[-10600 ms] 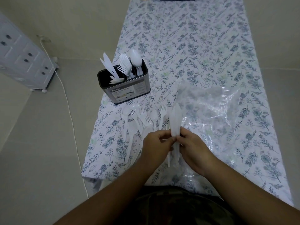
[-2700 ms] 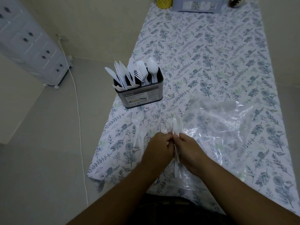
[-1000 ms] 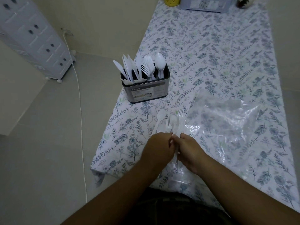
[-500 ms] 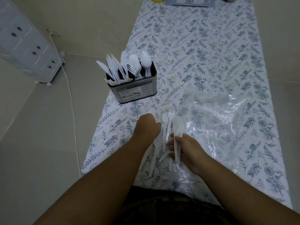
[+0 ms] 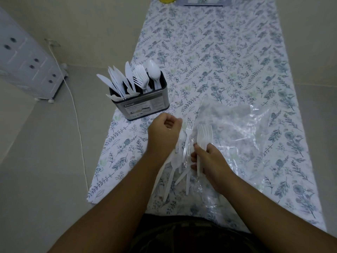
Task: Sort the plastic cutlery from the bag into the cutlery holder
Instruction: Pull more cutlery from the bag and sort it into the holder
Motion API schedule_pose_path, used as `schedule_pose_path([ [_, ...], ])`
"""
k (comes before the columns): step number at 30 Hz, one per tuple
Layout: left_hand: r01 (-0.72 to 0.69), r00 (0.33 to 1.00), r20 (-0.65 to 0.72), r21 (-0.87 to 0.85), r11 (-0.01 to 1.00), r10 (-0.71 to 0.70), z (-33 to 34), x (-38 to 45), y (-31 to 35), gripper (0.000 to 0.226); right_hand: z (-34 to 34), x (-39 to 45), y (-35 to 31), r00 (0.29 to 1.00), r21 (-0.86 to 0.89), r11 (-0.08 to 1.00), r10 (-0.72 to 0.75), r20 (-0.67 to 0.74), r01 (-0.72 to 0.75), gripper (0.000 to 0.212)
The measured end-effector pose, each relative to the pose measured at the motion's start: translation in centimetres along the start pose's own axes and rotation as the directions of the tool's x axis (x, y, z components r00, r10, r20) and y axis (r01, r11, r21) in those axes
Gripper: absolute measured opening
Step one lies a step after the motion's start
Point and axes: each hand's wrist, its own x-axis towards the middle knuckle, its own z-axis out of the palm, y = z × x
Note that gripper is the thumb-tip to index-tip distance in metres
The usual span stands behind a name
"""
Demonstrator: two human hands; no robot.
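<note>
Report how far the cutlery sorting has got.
Done: the cutlery holder already has knives, forks and a spoon standing in separate sections. In hand: the right hand grips a stack of forks; the left hand hovers curled, apparently empty. Left: loose cutlery lies on the tablecloth beside the flattened plastic bag.

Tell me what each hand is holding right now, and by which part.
Right hand grips a bunch of forks by their handles. Left hand is curled, holding nothing visible.

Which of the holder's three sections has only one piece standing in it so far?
The rightmost section of the cutlery holder: a lone spoon stands there, while the forks and knives stand in bunches.
</note>
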Motion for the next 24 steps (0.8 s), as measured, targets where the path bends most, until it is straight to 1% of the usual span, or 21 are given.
schedule_pose_path([
  [2, -0.037, 0.999, 0.024, -0.022, 0.999, 0.038, 0.5, -0.5, 1.2, 0.016, 0.4, 0.0, -0.6, 0.999, -0.005, 0.999, -0.05, -0.008, 0.05, 0.022],
  [4, 0.009, 0.998, 0.069, -0.026, 1.0, -0.007, 1.6, -0.8, 1.6, 0.017, 0.6, -0.1, -0.9, 0.995, -0.044, 0.994, -0.097, -0.006, 0.097, 0.021],
  [6, 0.069, 0.991, 0.119, -0.031, 0.997, -0.064, 2.6, -1.2, 1.5, 0.017, 0.6, -0.2, -1.1, 0.99, -0.154, 0.978, -0.142, -0.004, 0.14, 0.027],
  [8, 0.084, 0.986, 0.146, -0.001, 0.996, -0.083, 3.4, -1.7, 1.3, 0.017, 0.5, -0.2, -1.0, 0.981, -0.283, 0.941, -0.194, -0.005, 0.184, 0.032],
  [10, 0.094, 0.983, 0.155, 0.025, 0.995, -0.097, 3.8, -2.2, 0.9, 0.018, 0.3, -0.2, -0.9, 0.977, -0.354, 0.914, -0.212, -0.003, 0.197, 0.033],
  [12, 0.148, 0.975, 0.164, 0.017, 0.989, -0.148, 4.0, -2.5, 0.6, 0.019, 0.0, -0.1, -0.6, 0.978, -0.412, 0.891, -0.208, -0.003, 0.188, 0.035],
  [14, 0.217, 0.959, 0.187, -0.007, 0.976, -0.212, 4.1, -2.5, 0.3, 0.021, -0.5, 0.1, -0.2, 0.978, -0.432, 0.884, -0.206, -0.012, 0.181, 0.03],
  [16, 0.267, 0.932, 0.266, -0.046, 0.963, -0.246, 4.0, -2.3, 0.0, 0.023, -1.1, 0.2, 0.0, 0.982, -0.405, 0.901, -0.185, -0.027, 0.158, 0.02],
  [18, 0.256, 0.908, 0.351, -0.035, 0.966, -0.228, 3.8, -2.0, -0.5, 0.027, -1.6, 0.4, 0.2, 0.995, -0.321, 0.942, -0.103, -0.011, 0.094, 0.016],
  [19, 0.213, 0.913, 0.35, 0.032, 0.976, -0.211, 3.6, -1.8, -0.9, 0.027, -1.8, 0.5, 0.4, 0.998, -0.277, 0.959, -0.059, -0.006, 0.055, 0.017],
  [21, 0.096, 0.949, 0.269, 0.256, 0.962, -0.166, 3.4, -1.4, -1.8, 0.019, -2.2, 0.7, 0.7, 1.0, -0.205, 0.979, -0.001, -0.019, -0.003, 0.018],
  [22, 0.069, 0.96, 0.232, 0.347, 0.935, -0.157, 3.3, -1.2, -2.2, 0.016, -2.4, 0.8, 0.8, 0.999, -0.169, 0.985, 0.025, -0.031, -0.03, 0.019],
  [24, 0.066, 0.957, 0.223, 0.451, 0.89, -0.184, 3.6, -1.1, -2.9, 0.02, -2.6, 0.9, 0.9, 0.997, -0.077, 0.995, 0.065, -0.047, -0.069, 0.019],
])
